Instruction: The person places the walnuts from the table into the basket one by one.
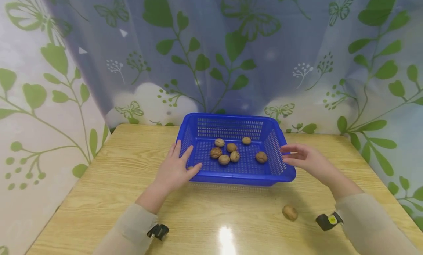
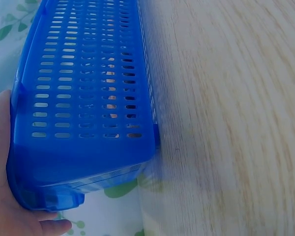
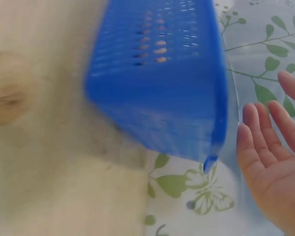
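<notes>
A blue plastic basket (image 1: 228, 178) with slotted walls stands on the table and holds several walnuts (image 1: 224, 159). At its near left corner my left hand (image 1: 173, 170) rests against the rim with fingers spread; in the left wrist view the hand (image 2: 5, 196) lies along the rim's corner. My right hand (image 1: 305, 159) is by the right end, fingers loosely extended. The right wrist view shows that hand (image 3: 275, 162) holding nothing, with a gap between its fingertips and the basket (image 3: 157, 108). One loose walnut (image 1: 290, 212) lies on the table in front of the basket's right side.
The wooden table (image 1: 109, 181) extends around the basket. Behind it hangs a patterned curtain (image 1: 205, 64) with leaves and butterflies, close to the basket's far side. Each wrist wears a small black camera (image 1: 158, 232).
</notes>
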Demonstrator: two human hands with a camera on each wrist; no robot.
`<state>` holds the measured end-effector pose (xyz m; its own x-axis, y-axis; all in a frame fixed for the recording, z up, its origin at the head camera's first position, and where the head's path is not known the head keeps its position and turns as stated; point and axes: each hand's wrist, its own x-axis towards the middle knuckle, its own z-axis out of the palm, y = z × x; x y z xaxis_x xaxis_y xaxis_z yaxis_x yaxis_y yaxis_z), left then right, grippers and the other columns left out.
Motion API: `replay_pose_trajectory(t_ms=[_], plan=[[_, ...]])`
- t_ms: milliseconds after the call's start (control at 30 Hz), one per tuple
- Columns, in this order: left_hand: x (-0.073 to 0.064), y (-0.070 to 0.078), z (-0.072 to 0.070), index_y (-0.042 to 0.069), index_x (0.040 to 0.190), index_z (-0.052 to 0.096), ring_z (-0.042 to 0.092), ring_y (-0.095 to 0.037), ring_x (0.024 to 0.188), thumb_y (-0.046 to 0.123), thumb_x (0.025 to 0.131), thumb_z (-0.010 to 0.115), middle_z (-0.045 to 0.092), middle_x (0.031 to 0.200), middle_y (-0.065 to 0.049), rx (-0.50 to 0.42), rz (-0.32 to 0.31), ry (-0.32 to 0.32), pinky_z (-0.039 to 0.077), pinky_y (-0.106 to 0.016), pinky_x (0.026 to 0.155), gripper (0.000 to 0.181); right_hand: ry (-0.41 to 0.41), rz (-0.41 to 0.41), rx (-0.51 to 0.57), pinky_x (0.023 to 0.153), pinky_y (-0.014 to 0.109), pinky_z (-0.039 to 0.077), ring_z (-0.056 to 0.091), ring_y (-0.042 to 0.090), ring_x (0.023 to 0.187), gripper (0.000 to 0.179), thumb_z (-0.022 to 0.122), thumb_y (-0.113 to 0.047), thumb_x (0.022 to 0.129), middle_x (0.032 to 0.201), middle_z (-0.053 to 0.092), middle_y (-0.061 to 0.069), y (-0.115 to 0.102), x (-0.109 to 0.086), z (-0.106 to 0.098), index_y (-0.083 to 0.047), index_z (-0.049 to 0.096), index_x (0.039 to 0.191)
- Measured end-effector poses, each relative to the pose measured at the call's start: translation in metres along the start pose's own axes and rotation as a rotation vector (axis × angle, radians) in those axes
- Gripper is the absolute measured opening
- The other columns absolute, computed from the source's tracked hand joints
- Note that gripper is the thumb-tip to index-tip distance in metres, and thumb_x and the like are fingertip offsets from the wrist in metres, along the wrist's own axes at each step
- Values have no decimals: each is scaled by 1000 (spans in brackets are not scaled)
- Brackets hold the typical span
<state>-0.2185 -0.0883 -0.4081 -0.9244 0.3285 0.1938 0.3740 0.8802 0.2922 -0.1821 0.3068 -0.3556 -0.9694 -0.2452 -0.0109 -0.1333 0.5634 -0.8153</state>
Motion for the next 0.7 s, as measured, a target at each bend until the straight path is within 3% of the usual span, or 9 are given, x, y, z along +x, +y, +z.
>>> replay_pose_trajectory(t_ms=[133, 267, 400, 500, 567, 700], plan=[[1, 0, 1, 9, 143, 38, 12, -41, 138, 61, 89, 43, 16, 149, -28, 0, -3, -2, 30, -55, 102, 75, 21, -4, 19, 89, 27, 45, 56, 6, 106, 48, 59, -22, 93, 129, 51, 23, 15, -26, 3, 5, 47, 131], [1, -1, 1, 9, 144, 38, 12, -41, 138, 62, 89, 43, 17, 149, -28, 1, -7, 7, 31, -56, 101, 76, 44, -7, 40, 83, 21, 46, 56, -1, 102, 44, 56, -21, 95, 126, 53, 22, 31, -46, 7, 5, 47, 130], [0, -1, 0, 9, 143, 38, 13, -41, 138, 61, 89, 42, 17, 149, -28, 2, 1, 8, 31, -55, 101, 76, 74, -10, 34, 80, 20, 48, 55, -2, 100, 43, 57, -18, 94, 122, 56, 5, 46, -64, 14, 4, 47, 129], [0, -1, 1, 9, 144, 37, 12, -41, 138, 61, 89, 42, 16, 149, -28, -5, -1, 5, 31, -55, 101, 76, 41, -69, 35, 78, 23, 50, 54, -1, 102, 41, 58, -10, 92, 120, 55, -9, 58, -75, 24, 7, 46, 128], [0, -1, 1, 9, 144, 37, 12, -41, 138, 61, 89, 42, 16, 149, -28, -7, -5, 6, 30, -55, 102, 76, 6, -86, 39, 77, 25, 51, 52, -3, 104, 41, 60, -8, 91, 122, 55, -6, 64, -79, 31, 7, 47, 127], [1, -2, 3, 9, 144, 37, 11, -40, 138, 62, 89, 42, 16, 149, -28, -3, -3, 9, 30, -55, 102, 76, -82, -92, 46, 78, 24, 50, 49, -6, 105, 44, 62, -10, 89, 126, 52, 22, 77, -82, 42, 8, 47, 127]])
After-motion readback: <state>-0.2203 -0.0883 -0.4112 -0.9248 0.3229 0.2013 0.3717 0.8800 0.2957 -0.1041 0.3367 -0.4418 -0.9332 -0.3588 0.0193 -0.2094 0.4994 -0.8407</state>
